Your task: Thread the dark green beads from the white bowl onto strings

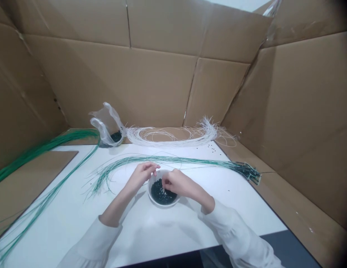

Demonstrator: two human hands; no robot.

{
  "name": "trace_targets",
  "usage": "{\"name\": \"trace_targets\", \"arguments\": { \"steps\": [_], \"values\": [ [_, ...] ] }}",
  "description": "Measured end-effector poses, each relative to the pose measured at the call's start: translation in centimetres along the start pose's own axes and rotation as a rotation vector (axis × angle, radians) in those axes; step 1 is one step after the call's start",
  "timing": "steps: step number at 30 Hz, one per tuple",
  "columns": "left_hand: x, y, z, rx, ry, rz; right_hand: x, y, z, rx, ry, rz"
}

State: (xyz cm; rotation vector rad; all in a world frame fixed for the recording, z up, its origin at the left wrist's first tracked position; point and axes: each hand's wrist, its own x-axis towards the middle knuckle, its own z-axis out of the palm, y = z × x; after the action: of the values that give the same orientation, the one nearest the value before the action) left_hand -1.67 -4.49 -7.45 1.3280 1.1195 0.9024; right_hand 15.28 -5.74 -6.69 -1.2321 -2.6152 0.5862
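A white bowl [151, 199] with many small dark beads [159, 195] in it stands on the white table in front of me. My right hand [176, 182] reaches over the bowl from the right. Its thumb and fingers are pinched together just above the beads; what they hold, if anything, is too small to make out. At the bowl's far left rim is my left hand [145, 172], fingers stretched toward the bowl, thumb and fingertip apart. I see nothing in it. Beyond both hands lies a bundle of thin green wires [190, 160], with dark beaded ends [248, 172] at right.
A clear plastic bag [107, 128] with dark beads stands at the back left. Beside it lies a coil of white wires [173, 142]. More green wires [50, 145] hang over the left side. Loose beads dot the table [223, 208]. Cardboard walls [162, 82] surround it.
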Motion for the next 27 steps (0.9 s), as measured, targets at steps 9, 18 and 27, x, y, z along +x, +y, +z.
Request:
{"name": "trace_targets", "arguments": {
  "steps": [9,18,27],
  "values": [
    [-0.8,0.6,0.3,0.063,0.103,0.071,-0.8,0.6,-0.5,0.642,0.201,0.084],
    [-2.1,1.4,1.5,0.157,0.119,0.224,-0.5,1.3,-1.0,1.073,0.509,0.164],
    [-2.8,1.8,2.1,0.179,0.129,0.272,-0.8,1.3,-0.8,1.374,0.473,0.161]
  ]
}}
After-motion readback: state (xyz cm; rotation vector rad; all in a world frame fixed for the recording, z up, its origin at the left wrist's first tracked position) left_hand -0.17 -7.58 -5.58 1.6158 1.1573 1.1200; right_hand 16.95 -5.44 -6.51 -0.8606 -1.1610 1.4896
